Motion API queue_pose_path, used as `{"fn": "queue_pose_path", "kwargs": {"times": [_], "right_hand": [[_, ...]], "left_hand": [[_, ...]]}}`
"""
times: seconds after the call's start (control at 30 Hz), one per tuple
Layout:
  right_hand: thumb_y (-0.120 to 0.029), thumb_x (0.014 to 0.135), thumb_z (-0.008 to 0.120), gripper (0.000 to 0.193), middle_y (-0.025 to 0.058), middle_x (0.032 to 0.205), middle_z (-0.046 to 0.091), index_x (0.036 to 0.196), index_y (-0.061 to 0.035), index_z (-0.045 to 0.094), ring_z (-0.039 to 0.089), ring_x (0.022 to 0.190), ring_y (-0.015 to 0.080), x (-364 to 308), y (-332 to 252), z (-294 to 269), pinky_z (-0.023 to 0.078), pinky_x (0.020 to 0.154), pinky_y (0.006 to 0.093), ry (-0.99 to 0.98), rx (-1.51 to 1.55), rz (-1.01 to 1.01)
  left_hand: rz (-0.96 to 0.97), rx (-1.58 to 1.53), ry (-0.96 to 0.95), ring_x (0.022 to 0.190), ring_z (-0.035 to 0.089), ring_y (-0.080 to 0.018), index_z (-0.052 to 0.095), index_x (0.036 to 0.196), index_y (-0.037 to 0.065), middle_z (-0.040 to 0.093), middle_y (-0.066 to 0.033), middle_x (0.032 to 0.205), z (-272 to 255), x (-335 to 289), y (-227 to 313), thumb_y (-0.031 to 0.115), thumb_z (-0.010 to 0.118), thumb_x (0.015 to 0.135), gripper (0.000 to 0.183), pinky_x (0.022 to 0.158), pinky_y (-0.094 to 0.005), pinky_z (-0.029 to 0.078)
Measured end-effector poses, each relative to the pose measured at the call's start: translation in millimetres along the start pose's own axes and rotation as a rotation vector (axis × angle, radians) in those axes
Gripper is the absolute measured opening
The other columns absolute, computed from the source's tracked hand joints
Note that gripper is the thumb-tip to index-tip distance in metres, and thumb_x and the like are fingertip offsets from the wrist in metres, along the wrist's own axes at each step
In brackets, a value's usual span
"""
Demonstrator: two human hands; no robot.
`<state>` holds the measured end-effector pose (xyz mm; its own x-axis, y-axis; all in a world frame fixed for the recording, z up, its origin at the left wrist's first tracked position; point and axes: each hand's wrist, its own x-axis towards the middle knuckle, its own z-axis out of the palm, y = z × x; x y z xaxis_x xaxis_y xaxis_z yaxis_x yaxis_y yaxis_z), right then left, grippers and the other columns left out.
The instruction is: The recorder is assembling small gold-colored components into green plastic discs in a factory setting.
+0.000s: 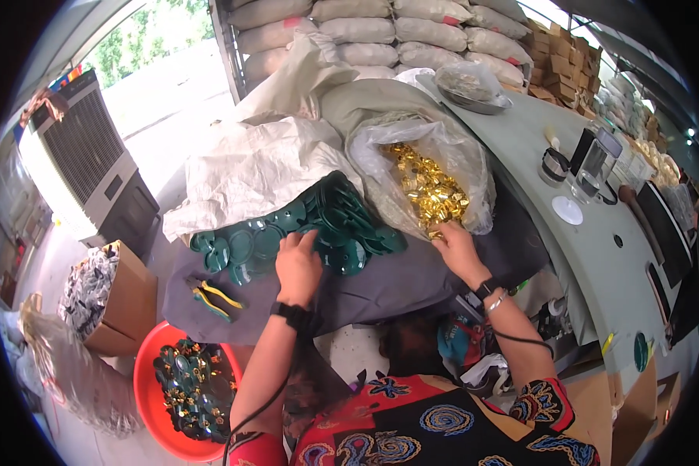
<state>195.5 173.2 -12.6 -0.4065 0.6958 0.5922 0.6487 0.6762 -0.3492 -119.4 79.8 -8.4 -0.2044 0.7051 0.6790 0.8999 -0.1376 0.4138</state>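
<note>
My left hand [298, 268] is at the near edge of a heap of glossy dark green plastic discs [268, 245], fingers bent closed on one of them. The heap spills from a white woven sack [264, 167]. My right hand [457, 250] reaches the lower lip of a clear plastic bag [478, 198] full of shiny gold pieces [431, 190]. Its fingertips are pinched together at the gold pieces, and what lies between them is mostly hidden. Yellow-and-green handled pliers [216, 297] lie on the dark cloth [380, 291], left of my left hand.
A red basin [144, 380] below left holds green discs with gold parts. Beside it stand a cardboard box [124, 299] and a full plastic sack [78, 369]. An air cooler [85, 155] is farther left. At right, a grey table [536, 155] bears a glass jug [598, 159].
</note>
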Motion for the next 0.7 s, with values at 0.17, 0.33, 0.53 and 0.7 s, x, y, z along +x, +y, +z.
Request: {"fn": "queue_pose_path", "kwargs": {"times": [0.17,0.33,0.53,0.7], "right_hand": [[-0.003,0.082,0.063,0.019,0.0021,0.078,0.061,0.100,-0.0001,0.060,0.057,0.066,0.0079,-26.8,-40.1,0.4,0.049,0.058,0.0247,-0.142,0.841,0.381],[-0.007,0.088,0.060,0.019,0.0031,0.084,0.060,0.105,0.0000,0.059,0.058,0.070,0.0091,-35.2,-82.2,-19.7,0.051,0.063,0.0249,-0.319,1.326,0.514],[-0.009,0.089,0.059,0.021,0.0046,0.088,0.059,0.107,0.0020,0.057,0.059,0.072,0.0129,-40.3,-95.0,-6.2,0.050,0.064,0.0269,-0.415,1.483,0.521],[-0.008,0.088,0.061,0.022,0.0050,0.089,0.059,0.107,0.0024,0.058,0.059,0.072,0.0126,-40.2,-102.0,16.8,0.051,0.065,0.0265,-0.403,1.414,0.513]], "left_hand": [[0.105,0.250,-0.088,0.085,0.057,-0.0306,0.065,0.108,0.015,0.059,-0.0121,0.090,26.1,10.3,-7.6,0.008,0.061,0.072,0.037,0.069,-0.0391,0.049],[-0.021,-0.183,-0.090,0.066,0.063,-0.0341,0.067,0.106,0.014,0.065,-0.0168,0.082,15.3,1.6,-3.5,0.006,0.059,0.077,0.031,0.063,-0.0356,0.053],[-0.447,-0.792,-0.111,0.060,0.061,-0.0103,0.060,0.111,-0.001,0.063,-0.0032,0.073,-19.2,-38.1,16.7,-0.008,0.044,0.080,0.036,0.051,-0.0208,0.046],[-0.604,-0.881,-0.178,0.058,0.053,-0.0070,0.061,0.106,-0.001,0.061,-0.0030,0.075,-34.0,-56.2,22.7,0.000,0.052,0.084,0.024,0.049,-0.0198,0.042]]}}
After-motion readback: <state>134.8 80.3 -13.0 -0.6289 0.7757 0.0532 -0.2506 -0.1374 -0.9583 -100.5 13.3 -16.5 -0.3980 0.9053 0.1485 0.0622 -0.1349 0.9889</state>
